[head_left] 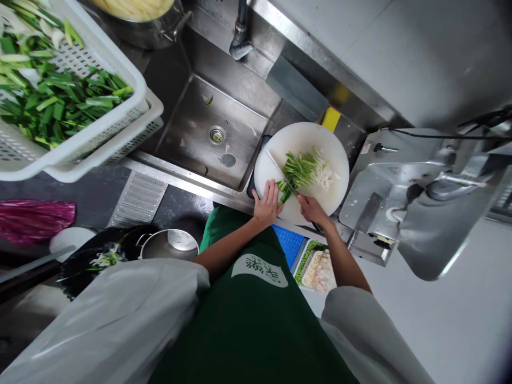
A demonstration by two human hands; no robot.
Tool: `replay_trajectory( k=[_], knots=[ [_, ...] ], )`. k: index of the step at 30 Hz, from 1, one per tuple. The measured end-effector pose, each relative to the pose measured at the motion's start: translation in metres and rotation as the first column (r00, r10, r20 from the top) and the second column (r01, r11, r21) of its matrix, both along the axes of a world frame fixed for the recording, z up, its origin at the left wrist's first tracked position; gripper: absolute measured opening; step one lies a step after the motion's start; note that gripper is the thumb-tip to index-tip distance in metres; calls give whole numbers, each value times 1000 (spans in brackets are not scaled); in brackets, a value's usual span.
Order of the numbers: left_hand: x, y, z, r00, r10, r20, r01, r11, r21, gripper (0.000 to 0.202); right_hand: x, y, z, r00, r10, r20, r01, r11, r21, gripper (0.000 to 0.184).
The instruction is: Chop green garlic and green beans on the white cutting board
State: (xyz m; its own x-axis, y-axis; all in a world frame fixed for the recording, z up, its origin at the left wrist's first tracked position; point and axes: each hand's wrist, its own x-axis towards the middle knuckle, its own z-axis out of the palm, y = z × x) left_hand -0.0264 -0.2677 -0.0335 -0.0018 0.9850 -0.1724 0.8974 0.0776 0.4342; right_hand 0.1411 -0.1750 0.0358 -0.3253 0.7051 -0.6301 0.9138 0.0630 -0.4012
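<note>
Most greens [298,169] look cut, dark ends [285,191] seemingly remaining; left hand [265,206] spread near eight o'clock on board [338,160], right hand [312,209] gripping knife [276,164] near five.

We've a single head cam, worn by the person, aimed fwd & steeply down past the green apron [252,320], w/ grey-white sleeves [104,325] filling both lower corners. View's wide & rolled: the sink's [240,114] front edge slopes down to the R. We're at mid range, so the left hand [266,205] & right hand [312,209] look small, a bit R of ctr, over the round cutting board [336,154]. L edge crops the white basket [96,125]; top edge crops the steel pot [152,32].
</note>
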Motion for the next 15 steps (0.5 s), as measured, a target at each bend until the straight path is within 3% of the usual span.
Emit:
replay_trajectory(
  k=[3,7,10,12,15],
  knots=[
    [5,2,2,999,28,-19,-28,1000,-6,73,12,25,11,999,-13,-41,6,988,-152,92],
    [10,9,9,997,76,-33,-78,996,-46,77,13,33,20,997,30,-70,-36,996,-84,88],
    [6,6,16,989,147,-28,-148,988,-52,79,5,4,19,995,100,-23,-97,989,112,64],
    [3,-3,17,985,172,-14,-173,984,-52,77,-1,-28,16,975,189,113,-211,950,230,63],
    [3,-15,10,997,76,29,-73,994,-76,65,-13,-77,5,910,271,314,-352,905,240,67]
  ],
)
